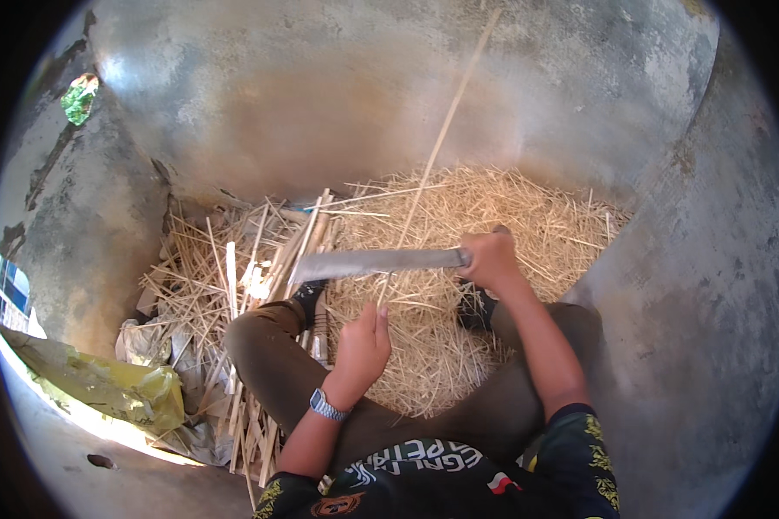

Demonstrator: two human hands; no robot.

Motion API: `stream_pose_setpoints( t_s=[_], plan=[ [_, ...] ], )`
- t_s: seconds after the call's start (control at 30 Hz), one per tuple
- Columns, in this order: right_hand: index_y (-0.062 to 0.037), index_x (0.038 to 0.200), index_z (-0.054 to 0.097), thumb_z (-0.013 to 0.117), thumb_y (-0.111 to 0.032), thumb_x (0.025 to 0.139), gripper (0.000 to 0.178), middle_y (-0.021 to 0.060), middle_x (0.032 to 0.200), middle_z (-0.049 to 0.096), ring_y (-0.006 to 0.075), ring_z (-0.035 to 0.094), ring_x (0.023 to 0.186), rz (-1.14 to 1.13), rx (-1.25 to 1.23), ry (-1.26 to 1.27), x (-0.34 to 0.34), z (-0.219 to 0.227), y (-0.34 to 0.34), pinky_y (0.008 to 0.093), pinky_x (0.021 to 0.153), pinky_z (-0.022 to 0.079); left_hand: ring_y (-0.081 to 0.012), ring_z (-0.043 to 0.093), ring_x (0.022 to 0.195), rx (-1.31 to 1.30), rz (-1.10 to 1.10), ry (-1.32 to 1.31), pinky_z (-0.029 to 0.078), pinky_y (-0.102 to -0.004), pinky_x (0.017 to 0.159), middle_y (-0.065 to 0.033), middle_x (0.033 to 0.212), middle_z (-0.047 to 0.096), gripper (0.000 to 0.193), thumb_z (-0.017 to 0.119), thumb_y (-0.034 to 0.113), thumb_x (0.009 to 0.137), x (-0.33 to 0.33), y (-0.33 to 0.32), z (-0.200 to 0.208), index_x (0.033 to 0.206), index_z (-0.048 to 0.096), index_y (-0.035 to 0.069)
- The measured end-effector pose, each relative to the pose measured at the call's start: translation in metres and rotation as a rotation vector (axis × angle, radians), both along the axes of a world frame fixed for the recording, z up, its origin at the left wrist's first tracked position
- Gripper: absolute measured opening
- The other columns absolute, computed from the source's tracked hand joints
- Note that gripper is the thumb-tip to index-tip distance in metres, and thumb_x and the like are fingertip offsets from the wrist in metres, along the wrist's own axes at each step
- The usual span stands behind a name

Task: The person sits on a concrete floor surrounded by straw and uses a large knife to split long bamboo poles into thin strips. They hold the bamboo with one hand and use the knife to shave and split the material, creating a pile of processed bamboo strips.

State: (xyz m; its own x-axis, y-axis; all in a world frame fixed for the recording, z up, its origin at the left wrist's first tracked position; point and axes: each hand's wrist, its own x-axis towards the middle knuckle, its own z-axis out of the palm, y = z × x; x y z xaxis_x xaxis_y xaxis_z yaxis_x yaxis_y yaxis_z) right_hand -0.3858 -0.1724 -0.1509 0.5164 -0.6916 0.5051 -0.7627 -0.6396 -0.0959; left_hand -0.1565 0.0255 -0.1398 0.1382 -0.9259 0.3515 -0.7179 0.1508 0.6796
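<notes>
My right hand (493,258) is closed round the handle of a machete, whose broad grey blade (376,262) points left across the space in front of me. Pinched in my left hand (362,346), which wears a metal watch at the wrist, is the near end of a long thin bamboo strip (446,121). The strip slants up and away to the right, in front of the far wall. The blade lies over the strip a little beyond my left fingertips; whether it touches the strip I cannot tell.
Pale shavings (528,208) cover the floor between and beyond my legs. Split bamboo pieces (190,268) lie heaped to the left, beside a crumpled yellowish sack (138,394). Worn concrete walls (320,95) rise at the back and on both sides.
</notes>
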Motion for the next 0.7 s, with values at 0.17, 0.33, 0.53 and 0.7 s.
stream_pose_setpoints(
  t_s=[0.17,0.33,0.53,0.7],
  plan=[
    [-0.0105,0.084,0.071,0.063,-0.030,0.095,0.024,0.0000,0.057,0.060,0.0145,0.061,0.053,-0.472,0.428,-0.258,-0.023,0.052,-0.038,0.0320,0.054,0.049,-0.0406,0.057,0.055,0.158,-0.005,0.093,0.041,-0.0435,0.050,-0.0219,0.062,0.054,0.027,0.052,0.017,0.105,0.000,0.056,0.016,0.085,0.052,-0.001],
    [-0.0124,0.087,0.072,0.066,-0.029,0.091,0.018,0.0029,0.063,0.064,0.0162,0.064,0.057,-0.152,0.117,0.008,-0.030,0.037,-0.057,0.0344,0.056,0.053,-0.0387,0.056,0.051,0.255,0.130,0.067,0.040,-0.0432,0.049,-0.0205,0.058,0.052,0.032,0.053,0.018,0.105,0.001,0.098,0.029,0.080,0.052,0.000],
    [-0.0098,0.082,0.070,0.066,-0.023,0.086,0.015,0.0088,0.063,0.063,0.0243,0.067,0.060,-0.219,0.520,-0.090,-0.050,0.020,-0.076,0.0379,0.059,0.053,-0.0417,0.055,0.052,0.427,0.110,-0.068,0.041,-0.0447,0.049,-0.0215,0.058,0.050,0.032,0.055,0.020,0.105,0.025,0.122,0.053,0.080,0.051,0.001],
    [-0.0072,0.084,0.071,0.065,-0.024,0.087,0.018,0.0070,0.061,0.061,0.0234,0.065,0.059,-0.259,0.673,-0.254,-0.058,0.008,-0.070,0.0369,0.060,0.054,-0.0198,0.047,0.051,0.470,0.099,0.048,0.037,-0.0368,0.049,-0.0085,0.058,0.048,0.040,0.048,0.033,0.108,0.021,0.162,0.047,0.083,0.057,0.003]
  ],
)
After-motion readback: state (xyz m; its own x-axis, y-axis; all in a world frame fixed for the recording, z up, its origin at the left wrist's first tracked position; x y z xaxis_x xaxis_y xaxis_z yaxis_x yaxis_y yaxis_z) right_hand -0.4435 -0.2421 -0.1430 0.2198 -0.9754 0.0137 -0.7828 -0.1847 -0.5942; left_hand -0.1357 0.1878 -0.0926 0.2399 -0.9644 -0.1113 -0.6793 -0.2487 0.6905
